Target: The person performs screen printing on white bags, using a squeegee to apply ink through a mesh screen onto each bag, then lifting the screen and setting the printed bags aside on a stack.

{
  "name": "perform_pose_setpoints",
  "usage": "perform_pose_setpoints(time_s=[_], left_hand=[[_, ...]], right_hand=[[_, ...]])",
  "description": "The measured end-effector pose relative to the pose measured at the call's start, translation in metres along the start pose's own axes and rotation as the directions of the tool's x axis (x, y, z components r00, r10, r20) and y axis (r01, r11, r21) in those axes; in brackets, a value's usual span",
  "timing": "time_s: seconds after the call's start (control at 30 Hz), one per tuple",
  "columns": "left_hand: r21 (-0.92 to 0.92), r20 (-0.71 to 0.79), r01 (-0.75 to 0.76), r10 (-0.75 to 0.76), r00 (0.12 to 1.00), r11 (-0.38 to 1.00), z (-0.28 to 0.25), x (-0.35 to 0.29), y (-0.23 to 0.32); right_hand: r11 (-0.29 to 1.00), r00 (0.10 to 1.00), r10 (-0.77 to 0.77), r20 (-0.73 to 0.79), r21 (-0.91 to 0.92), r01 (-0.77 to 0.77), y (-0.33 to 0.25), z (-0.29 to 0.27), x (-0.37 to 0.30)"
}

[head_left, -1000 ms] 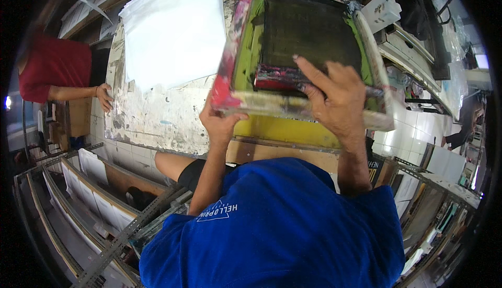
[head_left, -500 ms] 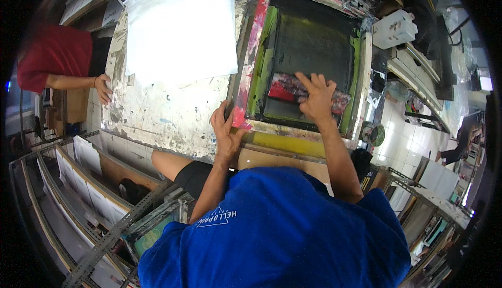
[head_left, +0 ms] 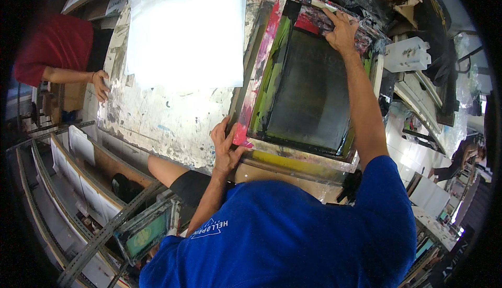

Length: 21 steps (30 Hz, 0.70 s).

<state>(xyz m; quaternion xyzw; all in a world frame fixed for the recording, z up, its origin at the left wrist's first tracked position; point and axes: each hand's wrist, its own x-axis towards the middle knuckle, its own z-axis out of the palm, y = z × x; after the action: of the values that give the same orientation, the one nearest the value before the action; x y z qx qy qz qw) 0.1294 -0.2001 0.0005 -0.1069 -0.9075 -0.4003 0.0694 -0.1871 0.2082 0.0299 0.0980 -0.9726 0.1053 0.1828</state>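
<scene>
A screen-printing frame point(head_left: 258, 81), its left bar smeared with pink, lies on the stained table; dark mesh point(head_left: 309, 92) fills it, with green strips along the sides. My left hand point(head_left: 226, 149) grips the frame's near left corner, thumb and fingers on either side. At the far end of the mesh, my right hand point(head_left: 343, 33) is closed on a squeegee point(head_left: 307, 24), whose red, ink-stained face shows left of the fingers. The hand covers part of the squeegee. My right forearm reaches across the frame's right side.
A stack of white paper sheets point(head_left: 185, 32) lies on the table point(head_left: 172, 115) left of the frame. Another person in a red sleeve point(head_left: 55, 47) rests a hand point(head_left: 99, 85) on the table's left edge. A white plastic container point(head_left: 407, 54) stands right of the frame; shelving point(head_left: 89, 183) is at lower left.
My right hand has pushed the squeegee from the near end of the mesh to the far end. My left hand stays at the frame corner. The view has shifted slightly.
</scene>
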Motion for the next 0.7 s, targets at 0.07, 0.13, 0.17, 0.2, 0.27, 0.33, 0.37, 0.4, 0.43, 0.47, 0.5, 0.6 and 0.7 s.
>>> perform_pose_setpoints(time_s=[0.07,0.13,0.17,0.2,0.27,0.33,0.37,0.4,0.43,0.47,0.5,0.6,0.7], left_hand=[[-0.025,-0.001,-0.005,0.005,1.0,1.0,0.001,0.0,-0.001],[-0.047,0.002,-0.015,0.016,1.0,0.999,0.002,-0.001,-0.004],[-0.061,-0.021,-0.023,0.022,1.0,0.998,0.002,-0.001,-0.003],[-0.056,-0.022,-0.033,0.032,0.999,0.998,0.001,-0.001,-0.002],[-0.047,-0.025,-0.053,0.052,0.998,0.997,0.0,0.0,-0.001],[-0.088,0.028,0.01,-0.008,1.0,0.996,-0.004,0.002,0.004],[-0.111,0.061,0.039,-0.032,0.998,0.993,-0.006,0.001,0.007],[-0.135,0.04,0.048,-0.043,0.998,0.99,-0.004,0.0,0.009],[-0.16,0.022,0.056,-0.053,0.998,0.986,-0.002,-0.001,0.01],[-0.184,0.005,0.06,-0.06,0.998,0.981,-0.001,-0.003,0.011],[-0.206,0.003,0.083,-0.084,0.996,0.975,-0.001,-0.004,0.013],[-0.345,-0.083,0.038,-0.071,0.994,0.938,0.0,-0.003,0.02],[-0.352,-0.144,0.002,-0.056,0.988,0.936,-0.01,0.007,0.043]], right_hand=[[0.997,0.996,-0.074,-0.05,0.014,0.075,0.018,0.004,0.019],[0.99,0.995,-0.087,-0.051,0.106,0.092,0.037,0.003,0.036],[0.988,0.997,-0.077,0.01,0.134,0.075,0.033,-0.006,0.042],[0.986,0.995,-0.065,0.071,0.159,0.053,0.028,-0.014,0.046],[0.971,0.972,-0.198,-0.123,0.109,0.212,0.032,0.005,0.037],[0.962,0.973,-0.198,-0.122,0.165,0.216,0.019,-0.003,0.021],[0.977,0.982,-0.163,-0.092,0.122,0.173,0.014,-0.003,0.005],[0.983,0.987,-0.141,-0.076,0.105,0.149,0.004,-0.008,-0.006],[0.989,0.991,-0.116,-0.062,0.087,0.121,-0.006,-0.014,-0.019],[0.993,0.995,-0.089,-0.05,0.068,0.092,-0.019,-0.021,-0.033],[0.993,0.989,-0.094,-0.112,0.056,0.101,-0.031,-0.025,-0.051],[0.993,1.0,-0.021,0.014,0.116,0.019,-0.084,-0.071,-0.099],[0.989,0.998,0.019,0.066,0.143,-0.028,-0.125,-0.116,-0.15]])
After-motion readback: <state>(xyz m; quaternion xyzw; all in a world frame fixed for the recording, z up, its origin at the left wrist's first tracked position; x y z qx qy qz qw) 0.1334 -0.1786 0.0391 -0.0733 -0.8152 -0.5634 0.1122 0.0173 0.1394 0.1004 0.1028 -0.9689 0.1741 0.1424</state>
